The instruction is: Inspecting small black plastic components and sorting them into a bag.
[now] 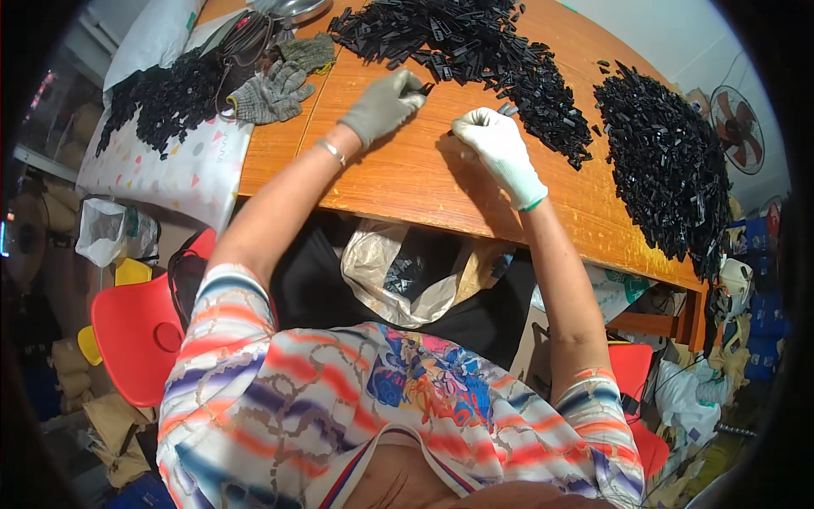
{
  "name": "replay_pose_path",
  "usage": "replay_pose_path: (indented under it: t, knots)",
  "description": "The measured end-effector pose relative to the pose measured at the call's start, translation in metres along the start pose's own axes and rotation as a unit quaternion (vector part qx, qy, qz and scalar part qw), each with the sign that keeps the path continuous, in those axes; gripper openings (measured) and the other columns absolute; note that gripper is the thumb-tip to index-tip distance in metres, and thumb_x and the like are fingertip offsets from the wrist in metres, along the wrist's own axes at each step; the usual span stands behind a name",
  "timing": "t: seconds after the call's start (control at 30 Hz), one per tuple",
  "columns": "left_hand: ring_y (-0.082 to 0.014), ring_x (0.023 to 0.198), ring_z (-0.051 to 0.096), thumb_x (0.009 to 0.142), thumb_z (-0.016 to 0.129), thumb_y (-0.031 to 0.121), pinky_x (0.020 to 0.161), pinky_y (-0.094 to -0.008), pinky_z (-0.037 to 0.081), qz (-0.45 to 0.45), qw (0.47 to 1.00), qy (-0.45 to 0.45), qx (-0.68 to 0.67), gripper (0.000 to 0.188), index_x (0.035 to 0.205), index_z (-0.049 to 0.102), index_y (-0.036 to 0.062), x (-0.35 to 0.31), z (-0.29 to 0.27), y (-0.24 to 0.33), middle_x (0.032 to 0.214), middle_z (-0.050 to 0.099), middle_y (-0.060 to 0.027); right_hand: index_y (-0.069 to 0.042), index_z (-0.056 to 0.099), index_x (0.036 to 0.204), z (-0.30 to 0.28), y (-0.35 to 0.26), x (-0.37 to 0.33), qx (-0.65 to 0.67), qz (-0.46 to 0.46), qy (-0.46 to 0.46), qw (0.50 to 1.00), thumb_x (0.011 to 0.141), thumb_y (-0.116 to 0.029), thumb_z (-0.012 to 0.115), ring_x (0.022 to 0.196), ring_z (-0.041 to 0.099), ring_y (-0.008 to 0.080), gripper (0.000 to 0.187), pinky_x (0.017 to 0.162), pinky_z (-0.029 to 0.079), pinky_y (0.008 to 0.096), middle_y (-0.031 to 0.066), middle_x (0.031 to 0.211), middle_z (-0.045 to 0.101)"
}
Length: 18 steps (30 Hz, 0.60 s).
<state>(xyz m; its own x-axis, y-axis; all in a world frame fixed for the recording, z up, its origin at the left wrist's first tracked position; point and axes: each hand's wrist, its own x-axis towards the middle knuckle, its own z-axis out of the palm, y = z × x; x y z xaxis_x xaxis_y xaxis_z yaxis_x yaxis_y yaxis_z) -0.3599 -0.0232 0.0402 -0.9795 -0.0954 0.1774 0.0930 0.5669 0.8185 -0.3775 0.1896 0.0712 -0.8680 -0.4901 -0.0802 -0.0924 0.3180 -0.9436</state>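
My left hand (386, 106), in a grey-green glove, is closed with a small black plastic piece (426, 88) between thumb and fingertips. To its right, my right hand (498, 148) wears a white glove with a green cuff and is curled closed. A small grey piece (508, 109) sticks out past its knuckles, and a dark tip shows at its thumb side; the rest is hidden in the fist. Both hands hover over the wooden table (381, 174), apart from each other. Just beyond them lies a long heap of black plastic pieces (449, 38).
A second black heap (666, 161) covers the table's right side. At left are knitted grey gloves (271, 93) and dark pieces (174, 97) on a patterned sheet (170, 174). An open bag (373, 263) with dark pieces sits at my lap. Red chairs (136, 339) stand either side; a fan (736, 127) is at right.
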Motion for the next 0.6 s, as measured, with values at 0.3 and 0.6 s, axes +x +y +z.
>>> replay_pose_path:
  t: [0.3,0.6]
  knots:
    - [-0.0091,0.071,0.053,0.098,0.051,0.022,0.054,-0.0190,0.041,-0.086,0.833,-0.060,-0.543,0.027,0.118,0.049,0.0036,-0.074,0.028,0.028,0.085,0.055,-0.0028,-0.002,0.065,0.099,0.019,-0.021,-0.016,0.093,-0.081,0.082,0.989,0.086,-0.018,0.064,0.069,0.060,0.0082,0.021,0.063,0.048,0.0228,0.0019,0.082,0.065]
    - [-0.0029,0.058,0.047,0.099,0.048,0.024,0.049,-0.0146,0.037,-0.093,0.880,-0.007,-0.466,0.021,0.109,0.051,0.0060,-0.089,0.031,0.047,0.078,0.055,0.0013,0.000,0.062,0.101,0.037,-0.023,-0.020,0.050,-0.114,0.134,0.983,0.087,-0.015,0.064,0.066,0.063,0.0094,0.021,0.060,0.049,0.0228,0.0061,0.084,0.066]
